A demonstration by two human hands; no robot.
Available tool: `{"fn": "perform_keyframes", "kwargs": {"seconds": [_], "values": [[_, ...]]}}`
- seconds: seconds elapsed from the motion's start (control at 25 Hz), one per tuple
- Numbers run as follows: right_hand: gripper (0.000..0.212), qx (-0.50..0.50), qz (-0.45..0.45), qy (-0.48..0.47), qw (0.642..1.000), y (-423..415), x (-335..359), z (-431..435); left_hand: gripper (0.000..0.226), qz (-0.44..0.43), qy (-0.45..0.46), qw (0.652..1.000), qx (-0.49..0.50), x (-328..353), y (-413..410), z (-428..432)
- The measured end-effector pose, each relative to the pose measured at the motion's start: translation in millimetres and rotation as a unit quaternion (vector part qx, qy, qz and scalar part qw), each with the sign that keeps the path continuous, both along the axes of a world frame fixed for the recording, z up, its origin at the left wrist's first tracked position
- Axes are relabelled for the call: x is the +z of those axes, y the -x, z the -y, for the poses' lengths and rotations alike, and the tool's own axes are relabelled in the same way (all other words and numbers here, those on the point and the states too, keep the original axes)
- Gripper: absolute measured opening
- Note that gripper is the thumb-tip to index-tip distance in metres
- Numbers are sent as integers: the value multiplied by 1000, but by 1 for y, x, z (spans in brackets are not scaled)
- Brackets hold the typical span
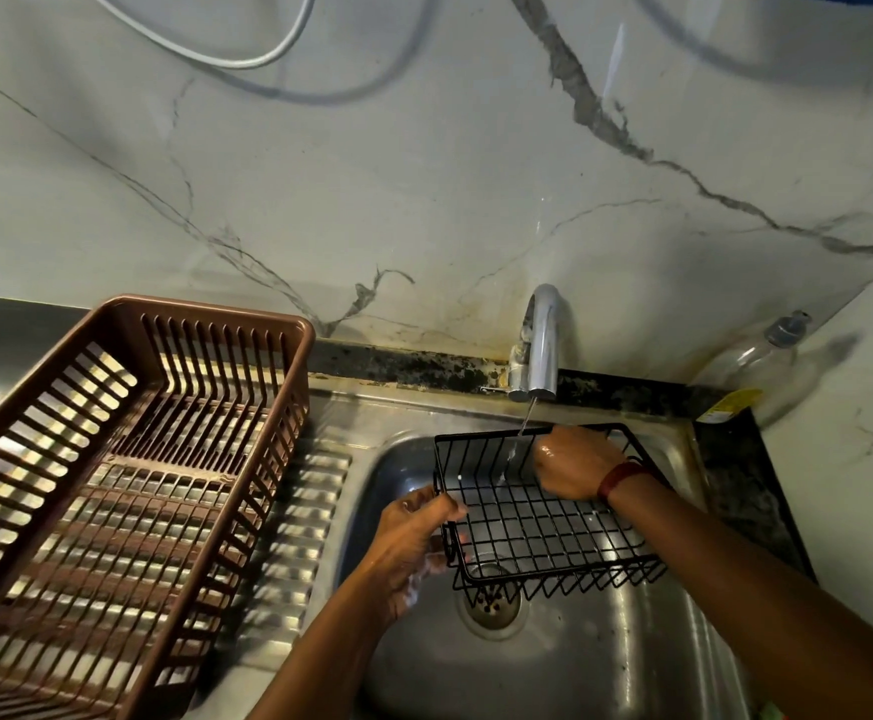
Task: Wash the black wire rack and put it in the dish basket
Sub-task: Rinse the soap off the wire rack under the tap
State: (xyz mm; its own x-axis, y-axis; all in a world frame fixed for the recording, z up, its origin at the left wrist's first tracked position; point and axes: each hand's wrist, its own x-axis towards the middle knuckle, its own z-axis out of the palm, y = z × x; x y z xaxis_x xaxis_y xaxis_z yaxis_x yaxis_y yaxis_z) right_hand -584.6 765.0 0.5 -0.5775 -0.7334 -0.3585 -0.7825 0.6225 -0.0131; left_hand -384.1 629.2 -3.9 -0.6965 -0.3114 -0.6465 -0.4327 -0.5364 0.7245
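Left hand (413,537) clamps the left edge of the black wire rack (538,527), thumb on top of the rim wire and fingers curled underneath, with suds showing on the palm. Right hand (574,462) is up at the far rim, knuckles toward us, fingers curled down over the top wire, wet and shiny, a red band (619,478) on the wrist. Between the two hands the rack hangs above the steel sink (606,641), tilted with its near edge lower, open side up, and its scalloped front edge sits right over the drain (489,608). A thin stream of water (525,415) drops from the chrome faucet (541,345) and lands inside the rack just left of the right hand. Over on the left, the brown dish basket (206,310) stands on the ribbed drainboard (299,511), well apart from the rack, with nothing in it. Back in the right corner a clear pump bottle (756,361) leans against the marble wall (424,174), and a white cable (268,54) loops across the top of the wall.
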Motion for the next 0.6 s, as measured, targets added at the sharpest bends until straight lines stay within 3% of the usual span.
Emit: {"fn": "perform_keyframes", "kwargs": {"seconds": [0.12, 0.28, 0.36, 0.48, 0.6], "values": [[29, 62, 84, 104, 989, -25, 3, 34, 28, -6, -4, 1000, -10, 1, 6, -6], [21, -77, 272, 221, 933, -23, -1, 41, 64, -22, -6, 1000, -10, 5, 10, -6], [21, -95, 257, 203, 940, -11, -1, 25, 63, -30, -10, 999, -3, 6, 12, -6], [22, -11, 105, 113, 988, -5, -2, 15, 88, -30, -13, 999, -10, 3, 15, -11], [21, 34, 139, 141, 980, -23, 2, 37, 73, -36, -23, 999, -23, 6, 21, -20]]}}
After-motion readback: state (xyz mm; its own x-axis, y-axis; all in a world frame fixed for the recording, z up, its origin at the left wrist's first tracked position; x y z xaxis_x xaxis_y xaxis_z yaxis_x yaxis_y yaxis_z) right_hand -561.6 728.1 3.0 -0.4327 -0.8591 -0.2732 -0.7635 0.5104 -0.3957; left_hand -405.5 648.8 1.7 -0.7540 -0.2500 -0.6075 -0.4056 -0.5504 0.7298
